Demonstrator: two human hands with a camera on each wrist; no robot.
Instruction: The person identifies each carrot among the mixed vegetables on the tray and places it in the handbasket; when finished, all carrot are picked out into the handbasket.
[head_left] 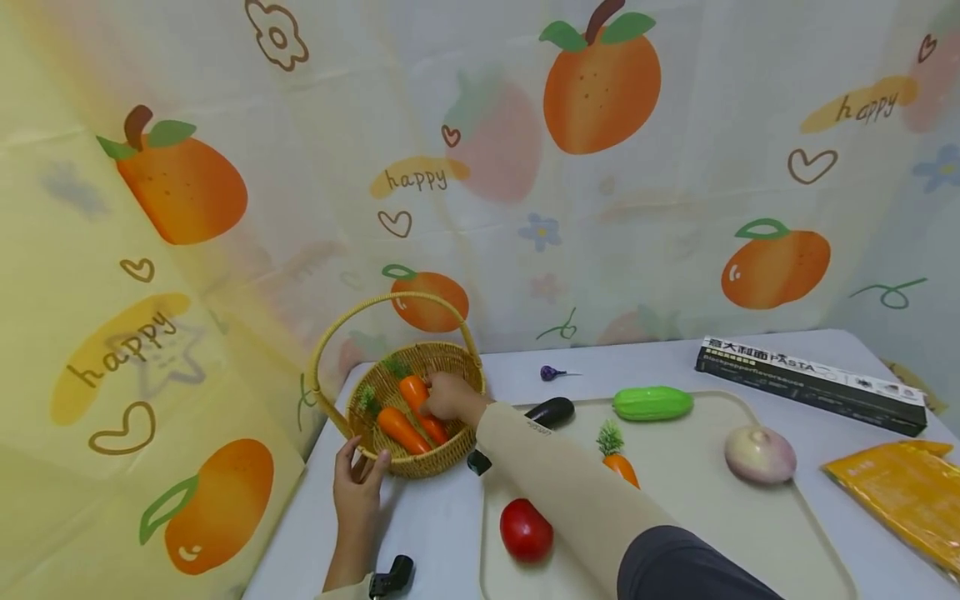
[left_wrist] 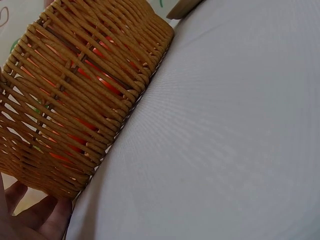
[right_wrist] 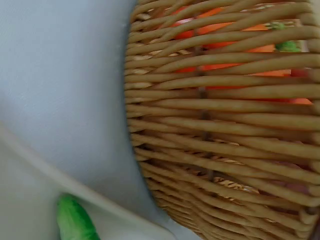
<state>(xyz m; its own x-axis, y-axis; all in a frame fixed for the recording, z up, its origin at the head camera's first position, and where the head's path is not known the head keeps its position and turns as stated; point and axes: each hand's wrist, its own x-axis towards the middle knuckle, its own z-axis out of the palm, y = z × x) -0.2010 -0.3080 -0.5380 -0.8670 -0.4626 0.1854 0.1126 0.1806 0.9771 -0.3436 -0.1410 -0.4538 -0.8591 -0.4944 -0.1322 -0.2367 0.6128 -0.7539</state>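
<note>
A woven basket (head_left: 442,467) with a tall arched handle stands on the white table. Two orange carrots with green tops lie in it: a front carrot (head_left: 401,429) and a rear carrot (head_left: 415,393). My right hand (head_left: 453,396) reaches over the basket's right rim and pinches the rear carrot, its fingertips partly hidden. At the near left side, my left hand (head_left: 358,479) holds the basket by its rim; some of its fingers (left_wrist: 37,217) show against the wicker in the left wrist view. Through the weave, orange carrot parts (right_wrist: 225,30) show in the right wrist view.
Right of the basket, a beige tray (head_left: 817,533) bears a tomato (head_left: 527,531), eggplant (head_left: 551,412), green cucumber-like vegetable (head_left: 652,403), another carrot (head_left: 621,468) and an onion (head_left: 760,455). A pasta box (head_left: 810,383), yellow packet (head_left: 900,500) and small purple item (head_left: 551,373) lie beyond it.
</note>
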